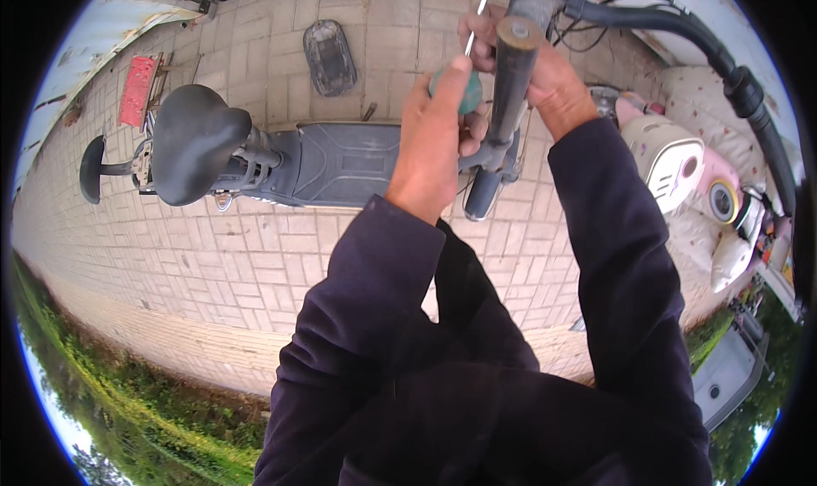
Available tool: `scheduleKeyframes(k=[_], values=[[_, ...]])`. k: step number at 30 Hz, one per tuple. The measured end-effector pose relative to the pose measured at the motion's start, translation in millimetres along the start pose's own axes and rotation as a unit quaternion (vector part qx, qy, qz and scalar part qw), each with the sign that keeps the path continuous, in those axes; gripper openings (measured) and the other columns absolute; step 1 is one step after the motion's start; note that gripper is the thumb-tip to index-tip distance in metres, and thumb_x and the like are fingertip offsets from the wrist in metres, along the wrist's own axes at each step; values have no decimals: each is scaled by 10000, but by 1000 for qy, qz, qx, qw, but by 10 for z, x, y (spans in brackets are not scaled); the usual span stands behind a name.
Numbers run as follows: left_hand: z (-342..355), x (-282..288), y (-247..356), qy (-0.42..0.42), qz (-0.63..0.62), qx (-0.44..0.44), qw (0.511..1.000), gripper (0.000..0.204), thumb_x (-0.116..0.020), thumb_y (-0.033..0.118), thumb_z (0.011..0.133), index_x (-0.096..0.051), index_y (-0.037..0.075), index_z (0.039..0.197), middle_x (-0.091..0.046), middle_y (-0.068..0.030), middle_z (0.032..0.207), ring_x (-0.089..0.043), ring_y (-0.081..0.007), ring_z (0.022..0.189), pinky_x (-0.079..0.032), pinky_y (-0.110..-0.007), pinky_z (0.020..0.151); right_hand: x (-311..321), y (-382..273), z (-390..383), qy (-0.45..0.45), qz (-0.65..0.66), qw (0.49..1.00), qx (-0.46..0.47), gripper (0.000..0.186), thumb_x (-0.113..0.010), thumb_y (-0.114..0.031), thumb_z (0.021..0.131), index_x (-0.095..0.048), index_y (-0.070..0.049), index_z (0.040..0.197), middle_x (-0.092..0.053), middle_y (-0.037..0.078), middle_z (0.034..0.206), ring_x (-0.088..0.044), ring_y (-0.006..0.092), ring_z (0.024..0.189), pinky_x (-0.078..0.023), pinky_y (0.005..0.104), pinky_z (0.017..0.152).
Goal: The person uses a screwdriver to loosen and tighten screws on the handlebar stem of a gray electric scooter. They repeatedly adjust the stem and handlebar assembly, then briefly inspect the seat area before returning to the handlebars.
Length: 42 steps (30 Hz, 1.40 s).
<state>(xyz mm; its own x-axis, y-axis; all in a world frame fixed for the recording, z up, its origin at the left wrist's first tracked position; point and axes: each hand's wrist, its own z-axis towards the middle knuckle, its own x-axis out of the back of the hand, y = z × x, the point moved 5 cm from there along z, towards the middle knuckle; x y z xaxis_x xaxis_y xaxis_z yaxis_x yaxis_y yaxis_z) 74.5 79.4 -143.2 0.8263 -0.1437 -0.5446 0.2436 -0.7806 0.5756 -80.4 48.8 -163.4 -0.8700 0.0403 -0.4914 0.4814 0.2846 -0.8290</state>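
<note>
A screwdriver with a green handle (pixel 466 90) is gripped in my left hand (pixel 428 141), its bright shaft slanting up toward the handlebar of an electric scooter. The scooter's dark steering column (pixel 513 82), with a worn brownish round end, stands between my hands. My right hand (pixel 557 86) reaches behind this column. Its curled fingertips come out on the far side, close beside the screwdriver shaft; the column hides what they hold, if anything. The shaft's tip meets the area under the handlebar, too small to make out.
The scooter's black saddle (pixel 194 145) and footboard (pixel 349 161) stretch left. A black oval cover (pixel 330 58) lies on the paving, near a red slatted piece (pixel 139 90). At right are a curved black handlebar (pixel 681 22), cables and a white-and-pink toy-like thing (pixel 672 164) on patterned cloth.
</note>
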Motion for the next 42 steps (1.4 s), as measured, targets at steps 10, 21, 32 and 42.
scheduleKeyframes(k=[10,21,32,42], values=[[92,-49,20,-6,55,-62,997,338,-650,404,989,-618,71,1041,-603,-2,773,-526,-69,623,-339,-210,508,14,-10,-45,62,63,996,-3,242,-775,-217,916,-583,-74,948,-593,26,916,-592,156,765,-483,253,641],[215,29,15,-136,-61,-2,989,293,-602,373,988,-617,88,920,-600,-35,751,-475,-83,563,-333,-258,515,107,-244,-799,215,-250,934,-142,336,-671,-235,979,-643,21,1194,-682,59,1048,-626,139,947,-490,288,883],[340,99,49,-95,-2,-63,994,131,-633,222,985,-633,95,952,-700,-38,891,-665,-132,808,-449,-268,643,-1055,-1963,-479,163,-772,572,222,640,-813,-365,854,-589,-96,1390,-651,122,1281,-644,282,1142,-480,384,1057],[370,16,226,-72,-134,-92,984,174,-740,172,938,-648,50,1020,-684,-62,977,-667,-158,913,-537,-315,759,-677,-1736,-69,124,-713,691,-9,586,-799,-309,865,-610,-67,1364,-706,69,1100,-638,130,964,-508,270,876]])
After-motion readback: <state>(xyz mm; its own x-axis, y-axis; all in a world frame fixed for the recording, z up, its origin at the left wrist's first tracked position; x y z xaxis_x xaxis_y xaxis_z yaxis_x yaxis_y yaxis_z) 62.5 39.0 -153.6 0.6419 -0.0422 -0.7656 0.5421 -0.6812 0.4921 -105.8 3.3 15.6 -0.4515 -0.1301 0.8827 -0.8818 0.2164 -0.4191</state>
